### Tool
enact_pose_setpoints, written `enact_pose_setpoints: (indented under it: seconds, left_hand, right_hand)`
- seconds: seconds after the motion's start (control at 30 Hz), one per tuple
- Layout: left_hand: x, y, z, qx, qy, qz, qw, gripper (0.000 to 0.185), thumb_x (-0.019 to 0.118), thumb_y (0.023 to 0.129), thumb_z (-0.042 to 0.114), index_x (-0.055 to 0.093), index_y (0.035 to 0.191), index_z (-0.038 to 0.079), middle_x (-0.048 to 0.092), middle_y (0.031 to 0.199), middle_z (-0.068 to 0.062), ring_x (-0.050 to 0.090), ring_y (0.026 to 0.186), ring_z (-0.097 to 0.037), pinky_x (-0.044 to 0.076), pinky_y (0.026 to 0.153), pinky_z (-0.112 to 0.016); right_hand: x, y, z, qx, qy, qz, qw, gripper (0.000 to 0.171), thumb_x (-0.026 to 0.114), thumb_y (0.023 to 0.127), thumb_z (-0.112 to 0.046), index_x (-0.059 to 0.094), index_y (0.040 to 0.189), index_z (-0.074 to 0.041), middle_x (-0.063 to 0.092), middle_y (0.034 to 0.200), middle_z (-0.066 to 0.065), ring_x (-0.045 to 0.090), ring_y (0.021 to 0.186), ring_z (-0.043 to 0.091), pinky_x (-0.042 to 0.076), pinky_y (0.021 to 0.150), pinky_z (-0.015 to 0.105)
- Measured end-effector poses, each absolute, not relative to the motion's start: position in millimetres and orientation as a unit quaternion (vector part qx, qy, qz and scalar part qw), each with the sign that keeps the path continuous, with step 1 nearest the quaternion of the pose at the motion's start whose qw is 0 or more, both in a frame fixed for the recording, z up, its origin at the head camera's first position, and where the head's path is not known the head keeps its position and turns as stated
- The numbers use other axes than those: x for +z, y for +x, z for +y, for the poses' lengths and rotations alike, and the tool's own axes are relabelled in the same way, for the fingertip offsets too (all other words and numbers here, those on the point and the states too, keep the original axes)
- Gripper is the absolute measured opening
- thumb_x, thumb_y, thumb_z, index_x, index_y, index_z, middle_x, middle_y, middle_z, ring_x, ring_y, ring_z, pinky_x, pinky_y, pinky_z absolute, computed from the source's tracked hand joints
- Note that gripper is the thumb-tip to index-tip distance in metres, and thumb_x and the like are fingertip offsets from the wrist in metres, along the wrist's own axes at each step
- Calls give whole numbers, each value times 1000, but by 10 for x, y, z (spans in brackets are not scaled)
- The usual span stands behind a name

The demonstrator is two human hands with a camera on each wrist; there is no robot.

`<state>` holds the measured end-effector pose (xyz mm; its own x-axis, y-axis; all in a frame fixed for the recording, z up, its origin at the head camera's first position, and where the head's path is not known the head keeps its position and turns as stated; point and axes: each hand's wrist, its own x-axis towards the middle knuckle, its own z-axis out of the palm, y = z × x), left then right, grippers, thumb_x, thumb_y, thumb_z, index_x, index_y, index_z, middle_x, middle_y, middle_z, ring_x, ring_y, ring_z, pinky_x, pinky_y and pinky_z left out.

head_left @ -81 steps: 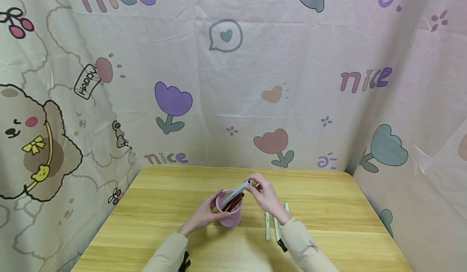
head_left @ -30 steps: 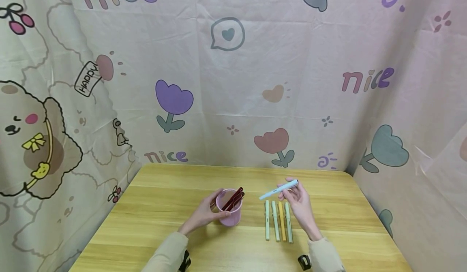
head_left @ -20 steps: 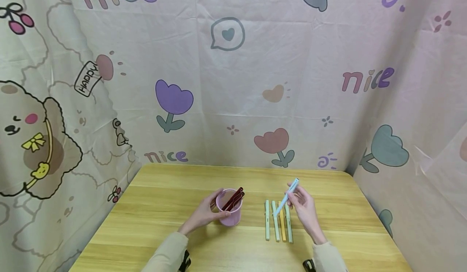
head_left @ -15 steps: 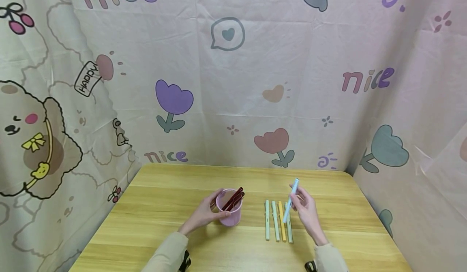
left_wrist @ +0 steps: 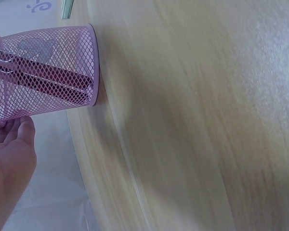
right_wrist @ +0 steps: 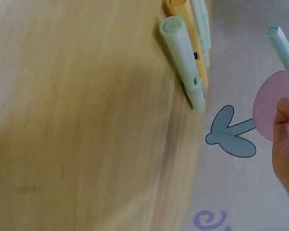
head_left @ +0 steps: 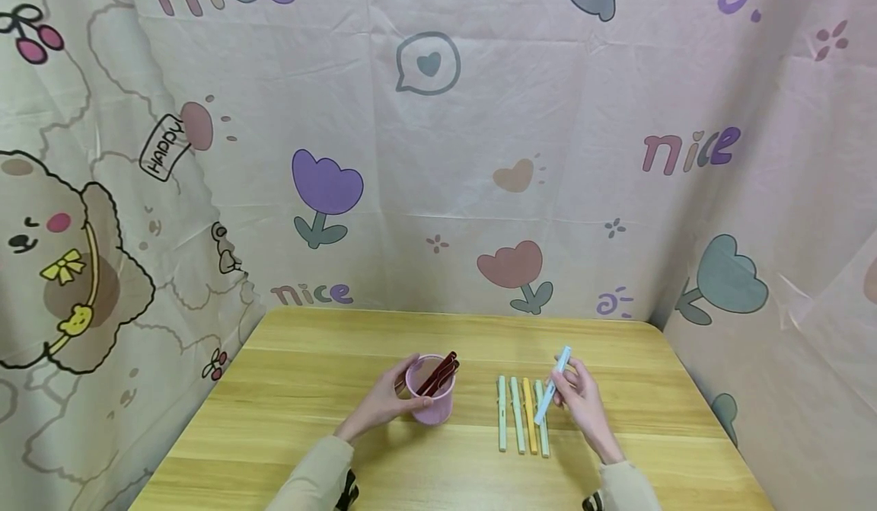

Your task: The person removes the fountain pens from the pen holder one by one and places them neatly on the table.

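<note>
Pens are leaving the cup one at a time, and your right hand (head_left: 578, 400) is lowering the pale blue pen (head_left: 552, 385) toward the table: half a second ago you were holding it nearly upright above the row, and now it is slanting down, its lower end coming in just beside the rightmost pen lying there. Your fingers are pinching it near its upper half, and the right wrist view is catching only its tip (right_wrist: 283, 50) and the edge of your fingers (right_wrist: 285, 144). A few seconds back you were drawing this pen out of the pink mesh cup (head_left: 430, 398); the blue one is about to join the row of four pens (head_left: 522, 413), so that is one more pen out of the cup, with the dark red pens (head_left: 441, 375) still leaning inside it.

Your left hand (head_left: 381, 407) is staying where it was, fingers curled round the cup's left side and steadying it; the left wrist view is showing your fingertips (left_wrist: 12, 139) against the mesh wall (left_wrist: 43, 72).

You are working on a light wooden table (head_left: 308, 389) with a visible grain. The row is lying to the right of the cup, three pale green pens and a yellow one (head_left: 529, 412) side by side, ends toward you. A pinkish cloth backdrop (head_left: 438, 153) printed with tulips, hearts, "nice" lettering and a cartoon dog (head_left: 62, 267) is hanging behind and round both sides of the table.
</note>
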<state>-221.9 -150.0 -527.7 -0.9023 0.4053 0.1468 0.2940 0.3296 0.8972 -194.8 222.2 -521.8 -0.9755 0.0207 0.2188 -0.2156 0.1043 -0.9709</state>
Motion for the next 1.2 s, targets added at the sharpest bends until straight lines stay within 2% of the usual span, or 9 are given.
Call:
enact_pose_setpoints:
  seconds: [0.2, 0.5, 0.8, 1.2]
  left_hand:
    - [-5267, -2214, -1504, 537, 220, 813, 52, 95, 83, 84, 22, 27, 153, -11, 36, 156, -33, 40, 143, -49, 34, 120, -57]
    - [-5244, -2199, -1503, 542, 218, 810, 57, 95, 82, 84, 22, 26, 153, -11, 34, 157, -34, 39, 143, -50, 33, 120, -57]
    - [-5243, -2202, -1504, 542, 219, 809, 54, 95, 83, 84, 21, 27, 153, -11, 35, 156, -34, 40, 143, -49, 34, 120, -57]
    - [-5261, -2211, -1504, 536, 223, 812, 55, 95, 82, 84, 20, 25, 153, -11, 34, 156, -34, 40, 143, -50, 34, 120, -58]
  right_hand:
    - [-5241, -1947, 2286, 665, 69, -740, 79, 54, 57, 102, -6, 36, 150, 6, 69, 86, -10, 57, 64, 6, 53, 55, 20]
    - [-5259, -1943, 2371, 638, 44, -766, 63, 56, 55, 102, -5, 33, 153, 5, 69, 89, -10, 59, 66, 7, 55, 58, 22]
    - [-5295, -1937, 2430, 623, 11, -782, 37, 49, 57, 100, -4, 42, 145, 9, 68, 94, 8, 59, 66, 10, 54, 55, 23]
    - [-5354, -1933, 2467, 615, -17, -788, 23, 40, 57, 100, -2, 43, 136, 7, 62, 87, 5, 54, 61, 8, 48, 52, 20]
